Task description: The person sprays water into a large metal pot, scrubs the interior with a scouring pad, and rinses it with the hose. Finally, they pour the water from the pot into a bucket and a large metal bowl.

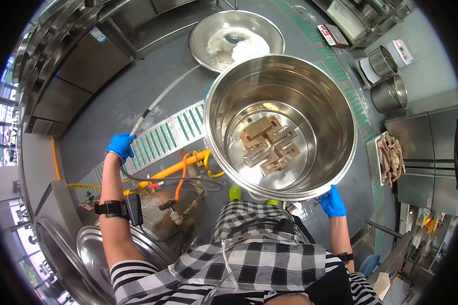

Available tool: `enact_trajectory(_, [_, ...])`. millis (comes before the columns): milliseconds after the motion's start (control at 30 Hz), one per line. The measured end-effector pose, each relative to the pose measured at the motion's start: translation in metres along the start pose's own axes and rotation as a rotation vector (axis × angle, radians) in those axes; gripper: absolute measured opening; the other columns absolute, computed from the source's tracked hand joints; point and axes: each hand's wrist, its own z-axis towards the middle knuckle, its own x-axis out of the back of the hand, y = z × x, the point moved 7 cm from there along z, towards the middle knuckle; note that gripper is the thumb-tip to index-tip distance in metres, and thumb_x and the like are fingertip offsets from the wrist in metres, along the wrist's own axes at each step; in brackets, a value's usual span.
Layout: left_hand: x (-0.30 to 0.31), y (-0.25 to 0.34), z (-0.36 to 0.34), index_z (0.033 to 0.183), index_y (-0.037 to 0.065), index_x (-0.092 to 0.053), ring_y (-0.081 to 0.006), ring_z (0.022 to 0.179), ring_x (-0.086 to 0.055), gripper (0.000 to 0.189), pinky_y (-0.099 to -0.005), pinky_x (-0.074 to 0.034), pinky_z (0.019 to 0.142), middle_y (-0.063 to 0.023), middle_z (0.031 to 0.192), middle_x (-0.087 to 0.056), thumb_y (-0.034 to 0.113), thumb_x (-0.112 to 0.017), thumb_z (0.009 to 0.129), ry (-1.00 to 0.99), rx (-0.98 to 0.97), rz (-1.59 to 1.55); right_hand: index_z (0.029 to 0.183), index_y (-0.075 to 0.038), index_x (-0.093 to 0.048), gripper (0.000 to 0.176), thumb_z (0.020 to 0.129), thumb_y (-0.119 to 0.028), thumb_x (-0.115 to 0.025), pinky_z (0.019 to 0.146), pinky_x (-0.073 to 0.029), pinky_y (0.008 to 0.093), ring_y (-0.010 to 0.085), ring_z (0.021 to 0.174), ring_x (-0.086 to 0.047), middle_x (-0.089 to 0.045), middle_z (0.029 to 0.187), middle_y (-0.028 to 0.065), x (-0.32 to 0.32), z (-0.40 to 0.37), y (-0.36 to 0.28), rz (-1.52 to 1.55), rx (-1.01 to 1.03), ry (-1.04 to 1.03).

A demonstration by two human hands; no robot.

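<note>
My left hand [120, 146], in a blue glove, is closed round a metal spray wand [139, 123] with a black tip, out to the left. A jet of water runs from its tip towards a wide steel basin [198, 50] with white foam in it. At the right, my gloved right hand [333, 202] grips the near right edge of a big steel stockpot [336, 91]; its fingertips are partly hidden. The pot is tilted so I see inside, where a brown-stained metal grid piece [269, 144] lies on the bottom.
Yellow gas pipes and hoses [183, 163] run low between my left arm and the pot. Large steel lids [94, 249] lean at the lower left. A green-slotted drain [160, 140] crosses the floor. At the right are a crate of brown pieces [390, 160], smaller pots [389, 94] and a scale [333, 35].
</note>
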Motion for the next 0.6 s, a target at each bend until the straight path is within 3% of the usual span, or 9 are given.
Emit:
enact_trajectory(33, [0.002, -0.005, 0.003, 0.087, 0.001, -0.056, -0.0163, 0.035, -0.044, 0.022, -0.0278, -0.033, 0.032, -0.0072, 0.050, -0.045, 0.017, -0.049, 0.074, 0.013, 0.015, 0.012, 0.106, -0.004, -0.044, 0.031, 0.083, -0.024, -0.042, 0.080, -0.039, 0.0312, 0.0181, 0.091, -0.048, -0.051, 0.102, 0.0059, -0.017, -0.007, -0.005, -0.002, 0.017, -0.018])
enact_trajectory(200, [0.015, -0.038, 0.009, 0.088, 0.002, -0.055, -0.0194, 0.036, -0.044, 0.023, -0.0322, -0.033, 0.033, -0.0117, 0.052, -0.048, 0.020, -0.050, 0.074, 0.040, 0.160, -0.009, 0.115, -0.003, -0.034, 0.040, 0.084, -0.028, -0.037, 0.091, -0.030, 0.0367, 0.0222, 0.106, -0.039, -0.039, 0.117, 0.0084, -0.007, -0.001, -0.001, 0.015, -0.008, -0.098])
enact_trajectory(367, [0.022, -0.097, 0.023, 0.090, 0.009, -0.053, -0.0163, 0.031, -0.033, 0.023, -0.0306, -0.026, 0.031, -0.0109, 0.047, -0.048, 0.024, -0.042, 0.077, 0.037, 0.389, -0.239, 0.118, -0.004, -0.031, 0.047, 0.083, -0.034, -0.037, 0.091, -0.029, 0.0380, 0.0239, 0.108, -0.037, -0.037, 0.120, 0.0089, -0.015, -0.004, -0.002, -0.029, 0.005, -0.170])
enact_trajectory(467, [0.025, -0.117, 0.023, 0.083, 0.011, -0.053, -0.0138, 0.030, -0.031, 0.021, -0.0276, -0.024, 0.030, -0.0065, 0.046, -0.046, 0.027, -0.040, 0.077, 0.169, 0.396, -0.436, 0.118, -0.004, -0.031, 0.047, 0.083, -0.035, -0.037, 0.089, -0.032, 0.0390, 0.0249, 0.107, -0.038, -0.037, 0.119, 0.0097, -0.015, -0.007, -0.002, -0.044, -0.015, -0.163])
enact_trajectory(600, [0.025, -0.146, 0.043, 0.075, 0.010, -0.050, -0.0146, 0.029, -0.030, 0.019, -0.0277, -0.023, 0.029, -0.0069, 0.046, -0.045, 0.027, -0.044, 0.075, 0.241, 0.412, -0.600, 0.118, -0.004, -0.031, 0.049, 0.082, -0.037, -0.036, 0.088, -0.032, 0.0418, 0.0256, 0.106, -0.039, -0.037, 0.120, 0.0099, -0.017, -0.007, -0.002, -0.030, 0.004, -0.181])
